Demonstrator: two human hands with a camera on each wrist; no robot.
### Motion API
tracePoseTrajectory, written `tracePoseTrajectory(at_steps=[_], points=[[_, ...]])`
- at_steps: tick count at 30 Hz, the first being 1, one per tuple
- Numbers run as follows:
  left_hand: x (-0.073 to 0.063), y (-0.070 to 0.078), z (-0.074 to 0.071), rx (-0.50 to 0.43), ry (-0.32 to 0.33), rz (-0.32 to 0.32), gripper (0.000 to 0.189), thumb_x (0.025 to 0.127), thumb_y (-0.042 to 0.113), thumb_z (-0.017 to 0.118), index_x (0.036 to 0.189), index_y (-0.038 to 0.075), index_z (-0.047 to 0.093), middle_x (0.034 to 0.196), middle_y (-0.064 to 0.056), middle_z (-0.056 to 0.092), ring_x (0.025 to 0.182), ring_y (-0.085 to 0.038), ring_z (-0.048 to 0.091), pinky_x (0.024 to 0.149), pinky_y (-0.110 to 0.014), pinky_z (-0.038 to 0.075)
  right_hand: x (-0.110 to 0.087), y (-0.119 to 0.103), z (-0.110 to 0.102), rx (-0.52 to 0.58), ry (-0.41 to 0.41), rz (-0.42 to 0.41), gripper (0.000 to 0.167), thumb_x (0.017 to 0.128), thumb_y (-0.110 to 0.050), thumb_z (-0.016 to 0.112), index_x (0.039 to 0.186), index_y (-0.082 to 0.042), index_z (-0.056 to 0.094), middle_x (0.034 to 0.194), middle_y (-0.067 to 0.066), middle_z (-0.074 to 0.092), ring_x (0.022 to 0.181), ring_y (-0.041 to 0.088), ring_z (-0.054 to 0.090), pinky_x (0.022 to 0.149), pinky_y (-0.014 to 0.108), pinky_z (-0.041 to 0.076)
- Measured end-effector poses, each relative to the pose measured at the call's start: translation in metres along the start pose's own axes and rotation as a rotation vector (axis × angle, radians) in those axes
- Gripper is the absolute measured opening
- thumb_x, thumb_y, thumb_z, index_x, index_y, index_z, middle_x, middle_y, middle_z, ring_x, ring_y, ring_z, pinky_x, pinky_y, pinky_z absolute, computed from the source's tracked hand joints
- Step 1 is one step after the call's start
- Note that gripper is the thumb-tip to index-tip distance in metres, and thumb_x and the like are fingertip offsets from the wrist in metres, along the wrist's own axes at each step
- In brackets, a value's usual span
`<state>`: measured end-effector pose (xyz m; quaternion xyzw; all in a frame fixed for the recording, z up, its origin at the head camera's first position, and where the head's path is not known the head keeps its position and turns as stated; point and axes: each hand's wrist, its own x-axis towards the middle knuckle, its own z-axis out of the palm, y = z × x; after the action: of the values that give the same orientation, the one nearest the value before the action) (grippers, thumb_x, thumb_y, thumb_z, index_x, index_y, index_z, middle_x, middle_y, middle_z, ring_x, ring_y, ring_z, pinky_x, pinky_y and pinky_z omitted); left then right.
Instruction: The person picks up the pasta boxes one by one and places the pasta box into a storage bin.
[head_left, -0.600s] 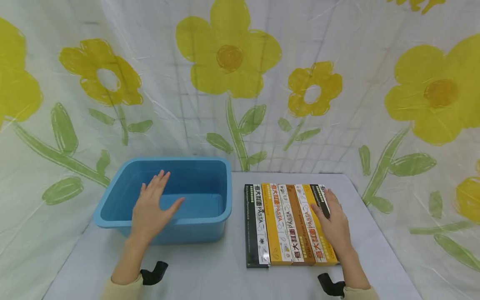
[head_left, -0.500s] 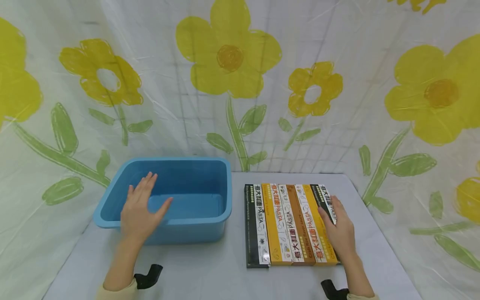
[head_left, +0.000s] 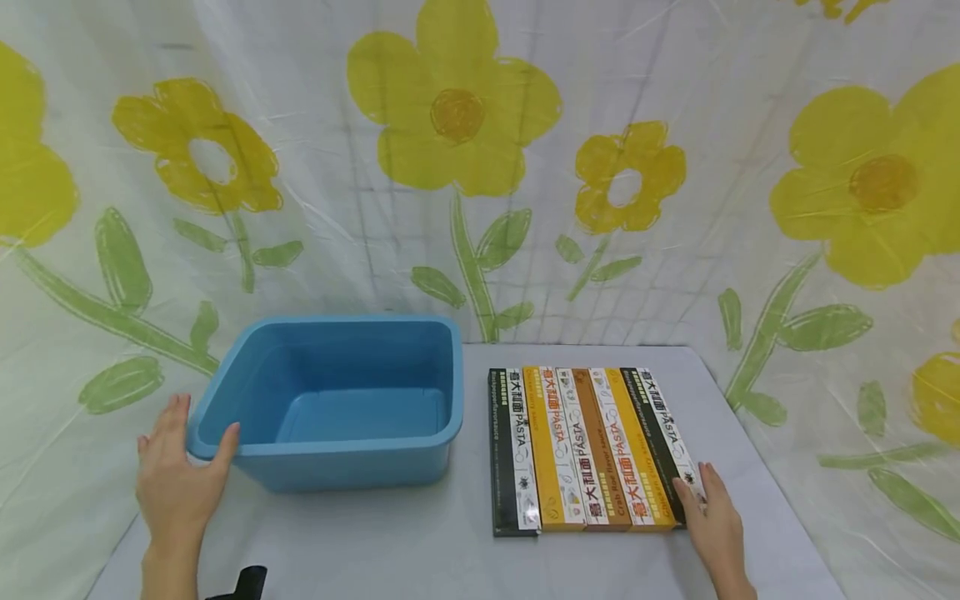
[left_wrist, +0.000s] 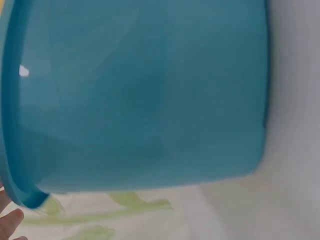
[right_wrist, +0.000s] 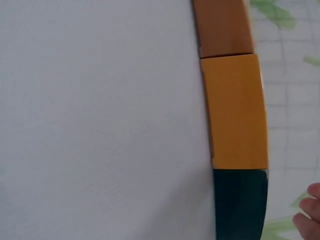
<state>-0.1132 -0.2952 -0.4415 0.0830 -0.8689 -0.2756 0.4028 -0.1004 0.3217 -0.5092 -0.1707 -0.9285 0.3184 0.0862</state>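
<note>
The right grip (head_left: 714,523), spread and grasping nothing, is nearest the rightmost black-and-white pasta box (head_left: 662,432), which runs lengthwise away.

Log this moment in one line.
left hand: fingers spread, at blue tub, left side | right hand: at pasta boxes, right side | contact: unclear

Curtained wkspace, flwr sheet (head_left: 525,258), wht tbl (head_left: 420,542)

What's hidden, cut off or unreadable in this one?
Head: smallest print on the flat, multicoloured cardboard pasta boxes; too small.
Head: nearest floor of the rectangular blue plastic tub; its near wall hides it.
Left wrist: most of the left grip, cropped at lower left; contact unclear.
Right wrist: most of the right grip, cropped by the right edge.
</note>
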Motion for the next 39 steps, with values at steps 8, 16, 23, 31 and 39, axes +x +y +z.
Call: tracePoseTrajectory(at_steps=[8,16,23,31,39], points=[[-0.002,-0.013,-0.001,0.053,-0.133,-0.161,0.079,0.093,0.046,0.056,0.148,-0.004,0.031,0.152,-0.025,0.03,0.14,-0.042,0.029,0.116,-0.055,0.018,-0.005,0.025,0.009,-0.019,-0.053,-0.014,0.07,0.102,-0.037,0.048,0.142,0.017,0.031,0.147,0.038,0.026,0.135,0.055,0.023,0.109,0.064,0.019],[0.002,-0.017,0.002,0.0,-0.278,-0.253,0.077,0.094,0.028,0.06,0.15,-0.007,0.021,0.155,-0.027,0.02,0.143,-0.042,0.02,0.117,-0.052,0.015,-0.008,0.04,0.014,-0.047,-0.1,-0.133,0.064,0.104,-0.035,0.043,0.138,0.019,0.035,0.143,0.039,0.031,0.132,0.058,0.025,0.104,0.069,0.022],[0.005,-0.016,0.001,-0.002,-0.356,-0.345,0.077,0.096,0.032,0.055,0.153,-0.003,0.015,0.153,-0.03,0.02,0.14,-0.049,0.022,0.114,-0.059,0.017,-0.008,0.047,0.015,-0.203,-0.162,-0.189,0.063,0.107,-0.035,0.031,0.139,0.019,0.032,0.144,0.038,0.03,0.132,0.057,0.026,0.099,0.077,0.017],[0.006,-0.017,0.001,-0.023,-0.39,-0.409,0.078,0.096,0.034,0.054,0.154,-0.001,0.015,0.152,-0.031,0.022,0.137,-0.052,0.024,0.111,-0.064,0.021,0.003,0.053,0.003,-0.249,-0.311,-0.027,0.079,0.105,-0.045,0.02,0.142,0.022,0.005,0.148,0.041,0.003,0.138,0.056,0.007,0.102,0.077,0.005],[0.006,-0.016,0.003,-0.059,-0.373,-0.423,0.078,0.095,0.033,0.055,0.154,-0.001,0.016,0.152,-0.032,0.023,0.136,-0.054,0.025,0.109,-0.066,0.022,0.022,0.047,-0.006,-0.049,-0.454,0.048,0.097,0.092,-0.032,0.057,0.138,0.027,-0.005,0.144,0.047,-0.004,0.137,0.058,-0.001,0.113,0.061,0.004]])
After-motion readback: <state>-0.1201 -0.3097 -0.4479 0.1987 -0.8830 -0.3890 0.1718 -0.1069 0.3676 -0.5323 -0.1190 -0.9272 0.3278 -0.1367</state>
